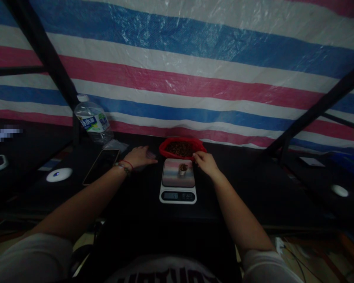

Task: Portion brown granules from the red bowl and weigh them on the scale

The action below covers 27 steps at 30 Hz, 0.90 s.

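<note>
We see a red, white and blue striped tarp (177, 70), a red bag (181, 148) of brown bits, a white scale (177, 182) and a black table (242, 188).

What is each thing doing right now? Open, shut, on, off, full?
Scale: on, display lit.
Small cup: upright on the scale.
Red bag: open, dark bits inside.
Water bottle: capped, leaning.
Phone: screen dark, lying flat.
Left hand: flat on table.
Right hand: by the cup.
</note>
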Each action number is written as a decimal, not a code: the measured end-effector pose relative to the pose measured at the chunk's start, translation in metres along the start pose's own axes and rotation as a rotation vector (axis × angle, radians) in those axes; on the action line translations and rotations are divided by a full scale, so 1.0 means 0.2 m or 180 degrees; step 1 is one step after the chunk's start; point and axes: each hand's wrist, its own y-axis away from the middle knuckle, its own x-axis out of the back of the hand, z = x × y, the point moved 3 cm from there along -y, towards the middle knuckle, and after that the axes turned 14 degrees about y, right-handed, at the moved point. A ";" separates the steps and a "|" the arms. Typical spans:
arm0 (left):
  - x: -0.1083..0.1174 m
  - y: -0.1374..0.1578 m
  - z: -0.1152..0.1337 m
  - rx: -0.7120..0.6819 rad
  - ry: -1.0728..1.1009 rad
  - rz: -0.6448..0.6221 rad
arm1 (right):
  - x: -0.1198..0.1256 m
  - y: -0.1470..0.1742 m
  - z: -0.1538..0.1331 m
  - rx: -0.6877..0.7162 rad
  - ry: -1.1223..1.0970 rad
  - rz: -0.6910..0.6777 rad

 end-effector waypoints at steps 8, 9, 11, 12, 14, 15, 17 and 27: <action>0.01 0.05 0.05 -0.0290 0.0350 -0.0120 | -0.02 0.01 0.00 -0.0132 -0.0310 -0.0176; 0.02 0.05 0.06 -0.0284 0.0393 -0.0121 | -0.02 0.01 0.00 -0.0169 -0.0366 -0.0221; 0.03 0.05 0.06 -0.0308 0.0423 -0.0106 | -0.01 0.01 0.00 -0.0226 -0.0431 -0.0258; 0.03 0.06 0.06 -0.0340 0.0422 -0.0095 | -0.01 0.01 0.00 -0.0247 -0.0433 -0.0251; 0.04 0.06 0.06 -0.0411 0.0403 -0.0084 | 0.00 0.01 0.01 -0.0270 -0.0374 -0.0227; 0.04 0.06 0.06 -0.0443 0.0389 -0.0092 | 0.00 0.01 0.01 -0.0291 -0.0323 -0.0240; 0.05 0.06 0.05 -0.0473 0.0351 -0.0115 | 0.00 0.01 0.03 -0.0334 -0.0196 -0.0396; 0.08 0.05 0.06 -0.0532 0.0220 0.0297 | -0.11 -0.01 0.09 -0.0583 -0.0978 -0.0547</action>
